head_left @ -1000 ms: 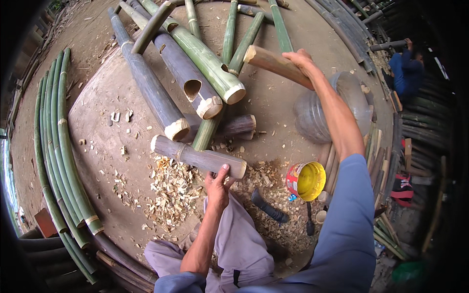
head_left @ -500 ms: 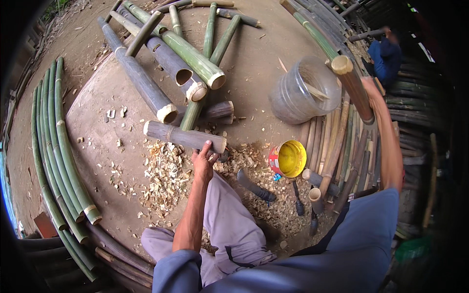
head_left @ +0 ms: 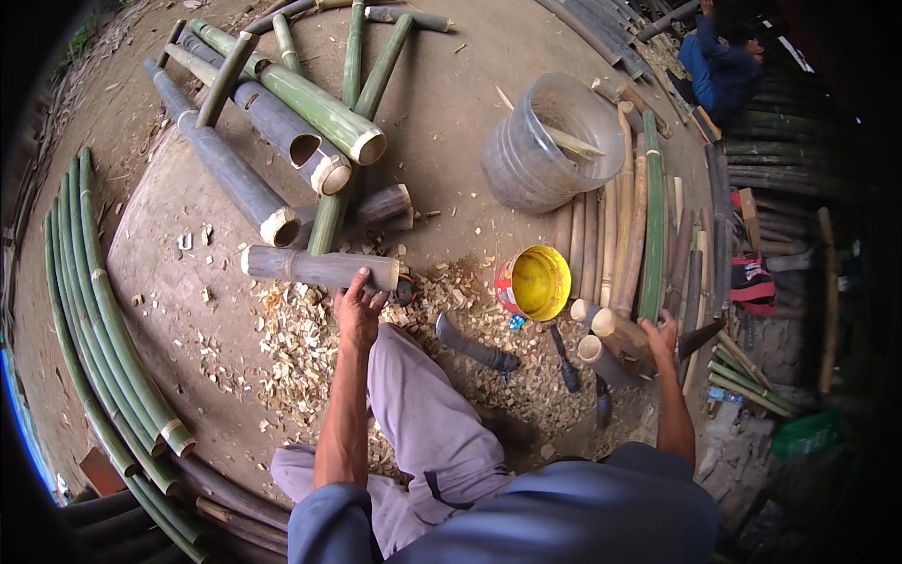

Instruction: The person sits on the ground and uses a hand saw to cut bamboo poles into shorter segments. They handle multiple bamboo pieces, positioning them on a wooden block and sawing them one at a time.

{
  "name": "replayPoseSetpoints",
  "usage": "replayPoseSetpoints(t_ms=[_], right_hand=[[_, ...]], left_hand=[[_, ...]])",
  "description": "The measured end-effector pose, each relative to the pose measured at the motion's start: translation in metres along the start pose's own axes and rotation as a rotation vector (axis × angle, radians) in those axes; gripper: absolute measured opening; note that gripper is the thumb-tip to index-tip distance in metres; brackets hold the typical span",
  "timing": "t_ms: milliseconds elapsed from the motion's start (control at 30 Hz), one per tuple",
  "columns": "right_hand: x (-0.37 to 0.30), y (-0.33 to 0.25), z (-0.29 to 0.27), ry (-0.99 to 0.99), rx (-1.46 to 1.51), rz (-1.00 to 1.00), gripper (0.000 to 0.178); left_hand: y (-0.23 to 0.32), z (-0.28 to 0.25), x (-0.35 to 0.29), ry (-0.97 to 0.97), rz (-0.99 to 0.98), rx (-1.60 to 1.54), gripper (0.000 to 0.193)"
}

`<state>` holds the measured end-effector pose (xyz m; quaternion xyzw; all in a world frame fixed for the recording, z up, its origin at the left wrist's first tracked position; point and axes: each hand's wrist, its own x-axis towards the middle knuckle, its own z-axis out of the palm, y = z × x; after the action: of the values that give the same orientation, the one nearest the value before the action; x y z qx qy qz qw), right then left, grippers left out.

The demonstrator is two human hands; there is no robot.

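A short, dark bamboo section (head_left: 310, 266) with pale cut ends lies crosswise before me. My left hand (head_left: 358, 310) grips it near its right end, thumb on top. At the right, my right hand (head_left: 660, 338) is closed around a short brown bamboo piece (head_left: 628, 344) with a pale end, low beside the pole stack. Part of this grip is hidden. The near end of a green bamboo pole (head_left: 652, 226) is just beyond that hand. Below the dark section, a curved blade with a dark handle (head_left: 474, 344) lies on the wood chips.
A cloudy plastic bucket (head_left: 526, 155) holding pale slats stands ahead, and a yellow-lined tin (head_left: 539, 284) is nearer. A bamboo frame (head_left: 310, 122) fills the far left; long green poles (head_left: 113, 310) lie left. Wood chips (head_left: 310, 348) cover the ground. Another person (head_left: 719, 70) sits far right.
My right hand has come down from its raised place at the right, bringing the brown bamboo piece to the pole stack. My left hand keeps its grip on the dark section. The view has shifted.
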<state>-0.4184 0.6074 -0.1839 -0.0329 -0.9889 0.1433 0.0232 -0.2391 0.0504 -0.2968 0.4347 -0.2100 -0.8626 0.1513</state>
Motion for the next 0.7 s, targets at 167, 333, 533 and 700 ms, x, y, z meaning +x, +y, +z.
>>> replayPoseSetpoints(t_ms=[167,333,533,700], right_hand=[[-0.022,0.032,0.04,-0.174,0.152,0.158,0.045],[-0.019,0.035,0.032,-0.035,-0.238,0.152,0.05],[-0.042,-0.156,0.02,0.364,-0.297,-0.359,0.046],[-0.063,-0.28,0.067,-0.112,0.298,-0.394,0.043]], left_hand=[[0.003,-0.011,0.024,-0.003,0.081,-0.18,0.056],[0.001,-0.012,0.051,0.047,0.127,-0.342,0.029],[0.002,-0.004,0.042,0.069,0.074,-0.352,0.034],[-0.036,0.043,0.002,0.047,-0.083,-0.374,0.035]])
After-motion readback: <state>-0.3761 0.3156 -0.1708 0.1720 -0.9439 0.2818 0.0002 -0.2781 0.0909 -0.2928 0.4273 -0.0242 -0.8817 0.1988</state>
